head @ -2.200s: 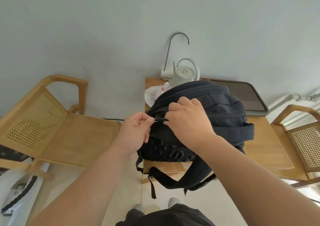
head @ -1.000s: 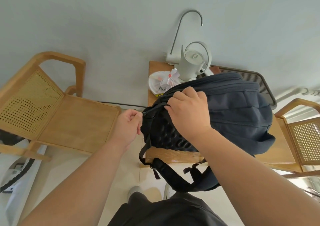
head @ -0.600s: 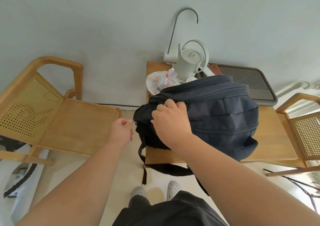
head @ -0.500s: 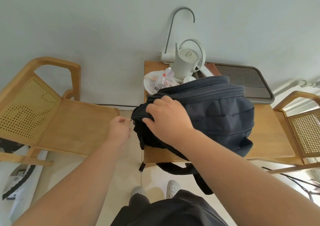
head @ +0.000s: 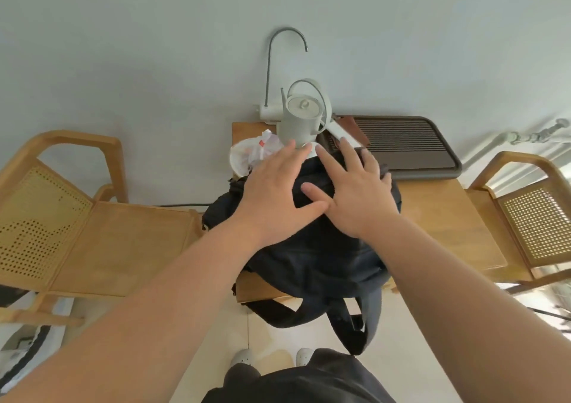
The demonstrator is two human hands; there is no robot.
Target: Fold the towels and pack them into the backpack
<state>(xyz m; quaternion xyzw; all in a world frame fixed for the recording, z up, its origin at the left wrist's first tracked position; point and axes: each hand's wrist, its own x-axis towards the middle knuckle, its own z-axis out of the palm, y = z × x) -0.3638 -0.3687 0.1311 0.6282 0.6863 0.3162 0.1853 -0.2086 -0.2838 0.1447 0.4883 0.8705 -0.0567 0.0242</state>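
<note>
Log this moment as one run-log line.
left hand: open, flat on black fabric backpack | right hand: open, flat on backpack | backpack: on light wooden table, straps hanging off edge | towels: none visible

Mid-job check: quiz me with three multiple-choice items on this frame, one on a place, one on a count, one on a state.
1. The backpack rests on: A the floor; B the table; C a bed.
2. Wooden chairs in view: A one; B two; C three.
3. The left hand and right hand are: A pinching a zipper; B hanging idle; C flat on the backpack.
Answers: B, its base sits on the wooden top; B, one stands on each side of the table; C, both lie on its top with straight fingers.
</note>
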